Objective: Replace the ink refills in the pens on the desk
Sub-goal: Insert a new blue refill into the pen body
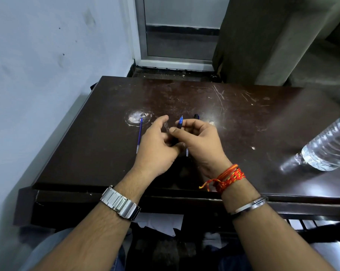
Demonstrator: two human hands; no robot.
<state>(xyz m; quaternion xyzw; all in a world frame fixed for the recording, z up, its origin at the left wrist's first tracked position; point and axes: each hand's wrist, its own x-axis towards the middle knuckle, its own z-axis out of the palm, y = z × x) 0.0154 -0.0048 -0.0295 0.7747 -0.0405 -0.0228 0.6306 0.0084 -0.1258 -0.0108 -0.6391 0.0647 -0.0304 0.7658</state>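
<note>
A thin blue ink refill [139,134] lies on the dark desk [243,124], just left of my left hand [157,147]. My right hand [200,141] grips a blue pen [180,122] with its tip pointing away from me. The fingers of my left hand curl in against the pen's lower part, which they hide. A dark pen end [196,116] shows on the desk just beyond my right hand. A small pale piece [187,152] peeks out between my two palms.
A clear plastic water bottle [329,145] lies tilted at the desk's right edge. A pale worn patch [137,116] marks the desk top beyond the refill. A wall runs close along the left side. Papers [161,222] sit under the desk's front edge.
</note>
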